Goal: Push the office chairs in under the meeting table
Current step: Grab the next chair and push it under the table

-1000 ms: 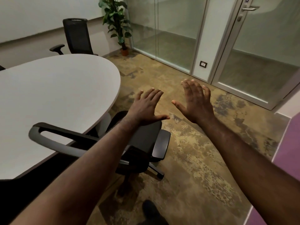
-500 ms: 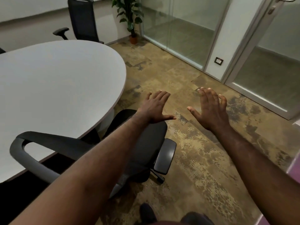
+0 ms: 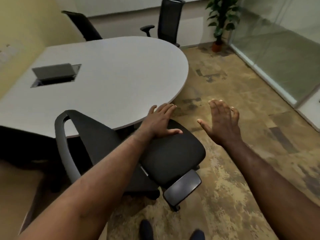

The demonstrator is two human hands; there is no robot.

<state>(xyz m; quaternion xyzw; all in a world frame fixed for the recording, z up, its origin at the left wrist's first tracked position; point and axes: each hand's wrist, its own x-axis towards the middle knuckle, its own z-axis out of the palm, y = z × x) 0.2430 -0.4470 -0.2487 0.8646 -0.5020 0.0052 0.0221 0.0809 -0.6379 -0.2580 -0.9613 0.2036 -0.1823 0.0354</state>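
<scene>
A black office chair (image 3: 169,155) stands at the near edge of the white meeting table (image 3: 107,80), turned sideways, its grey-rimmed backrest (image 3: 69,135) to the left and one armrest (image 3: 182,189) toward me. My left hand (image 3: 160,122) hovers flat, fingers straight, over the seat's far edge; contact is unclear. My right hand (image 3: 222,122) hangs open in the air right of the chair, over the carpet. Two more black chairs stand at the far side: one at the back left (image 3: 84,25), one at the back (image 3: 168,19).
A cable box (image 3: 55,74) with a raised lid is set in the tabletop. A potted plant (image 3: 220,19) stands in the far corner by a glass wall (image 3: 280,47). Patterned brown carpet spreads to the right. My shoes (image 3: 147,230) show at the bottom.
My view has swung left, bringing the table's cable box and a second far chair into sight. Both hands stay open in front of me; the chair seems to have turned a little.
</scene>
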